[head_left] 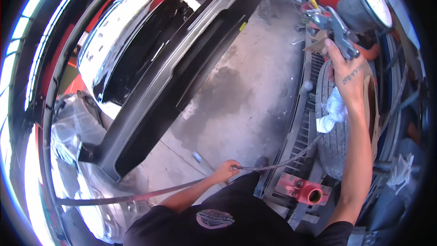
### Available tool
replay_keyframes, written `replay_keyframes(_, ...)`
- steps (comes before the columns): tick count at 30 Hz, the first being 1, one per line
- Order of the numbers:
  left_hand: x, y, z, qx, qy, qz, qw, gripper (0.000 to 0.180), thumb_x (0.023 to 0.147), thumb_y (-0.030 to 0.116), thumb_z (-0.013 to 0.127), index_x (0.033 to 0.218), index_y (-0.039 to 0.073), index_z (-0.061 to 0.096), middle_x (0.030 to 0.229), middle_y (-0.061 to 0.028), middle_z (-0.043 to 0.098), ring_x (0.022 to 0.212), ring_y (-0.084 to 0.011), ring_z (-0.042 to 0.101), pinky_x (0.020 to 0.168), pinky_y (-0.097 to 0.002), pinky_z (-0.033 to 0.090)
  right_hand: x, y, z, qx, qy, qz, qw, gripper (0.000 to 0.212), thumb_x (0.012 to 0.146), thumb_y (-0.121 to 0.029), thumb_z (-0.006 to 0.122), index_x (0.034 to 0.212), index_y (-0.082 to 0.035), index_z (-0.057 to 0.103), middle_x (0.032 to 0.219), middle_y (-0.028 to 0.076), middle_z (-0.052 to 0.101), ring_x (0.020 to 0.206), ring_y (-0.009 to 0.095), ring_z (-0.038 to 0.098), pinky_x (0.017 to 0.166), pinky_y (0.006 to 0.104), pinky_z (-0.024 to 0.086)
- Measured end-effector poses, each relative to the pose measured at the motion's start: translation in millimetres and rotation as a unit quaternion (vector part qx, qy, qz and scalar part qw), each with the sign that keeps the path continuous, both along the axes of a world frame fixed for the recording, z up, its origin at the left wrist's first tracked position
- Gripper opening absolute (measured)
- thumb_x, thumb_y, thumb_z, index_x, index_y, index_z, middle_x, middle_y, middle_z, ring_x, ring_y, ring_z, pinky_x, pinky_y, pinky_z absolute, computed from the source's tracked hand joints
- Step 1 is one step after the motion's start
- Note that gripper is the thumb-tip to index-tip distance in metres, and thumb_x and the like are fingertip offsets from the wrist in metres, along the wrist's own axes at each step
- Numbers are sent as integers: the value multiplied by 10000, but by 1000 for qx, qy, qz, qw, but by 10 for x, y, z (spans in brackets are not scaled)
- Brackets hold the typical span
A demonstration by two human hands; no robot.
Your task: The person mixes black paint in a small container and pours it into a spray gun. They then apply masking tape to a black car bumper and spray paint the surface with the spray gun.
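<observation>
My right hand (349, 75) is raised at the far right, its fingers wrapped round the grip of a metal spray gun (337, 28). A grey cup (357, 10) with a pale lid sits on the gun. Low in the middle, my left hand (224, 171) is closed round a dark air hose (280, 166). From there the hose runs right, towards a white cloth (336, 109) hanging below my right hand. A long grey-and-black bumper-like panel (157, 89) slants across the left half, apart from both hands.
A tyre (328, 155) stands under my right forearm, beside a slatted metal rack (300, 132). A red metal bracket (304, 190) lies near my body. Behind the panel are a glossy black-and-white car part (123, 41) and clear plastic sheeting (75, 125). The concrete floor (273, 64) has dark stains.
</observation>
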State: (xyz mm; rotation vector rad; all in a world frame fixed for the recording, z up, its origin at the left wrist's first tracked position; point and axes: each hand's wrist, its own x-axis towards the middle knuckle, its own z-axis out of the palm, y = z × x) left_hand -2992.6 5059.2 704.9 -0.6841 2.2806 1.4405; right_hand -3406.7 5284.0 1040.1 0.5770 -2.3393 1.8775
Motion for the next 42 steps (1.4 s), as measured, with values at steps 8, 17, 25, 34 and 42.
replay_keyframes(8, 232, 194, -534, -34, 69, -55, 996, 297, 855, 165, 784, 1115, 23, 749, 1070, -138, 736, 905, -253, 700, 826, -378, 558, 533, -75, 113, -24, -14, 41, 999, 344, 1000, -290, 706, 1108, 36, 715, 732, 56, 650, 473, 103, 562, 413, 273, 408)
replay_keyframes(17, 520, 508, -823, 15, 76, -68, 995, 289, 853, 192, 790, 1085, 23, 754, 1050, -190, 740, 1017, -333, 713, 911, -422, 558, 1243, 140, 417, 44, -105, 182, 977, 363, 960, -326, 757, 922, 23, 665, 644, 22, 603, 492, 97, 556, 462, 281, 439)
replay_keyframes(25, 411, 751, -426, 5, 101, -27, 994, 308, 878, 195, 772, 1136, 30, 737, 1130, -199, 748, 1068, -334, 721, 941, -424, 555, 1360, 18, 745, 99, -64, 253, 960, 284, 948, -271, 727, 984, 9, 694, 630, 7, 562, 501, 102, 526, 518, 299, 437)
replay_keyframes(34, 694, 573, -407, -29, 77, 22, 996, 327, 878, 188, 751, 1141, -4, 728, 1101, -194, 747, 1040, -354, 722, 948, -438, 555, 1060, -43, 336, 16, -32, 38, 999, 339, 990, -301, 704, 953, 36, 688, 589, 28, 578, 469, 131, 571, 460, 318, 430)
replay_keyframes(42, 1056, 269, -859, -83, 115, -101, 985, 314, 830, 220, 779, 1078, 31, 738, 1019, -196, 747, 1019, -349, 723, 907, -437, 557, 1776, 77, -15, -12, -118, 167, 979, 278, 967, -267, 752, 1002, 8, 731, 622, -8, 589, 512, 84, 562, 484, 285, 436)
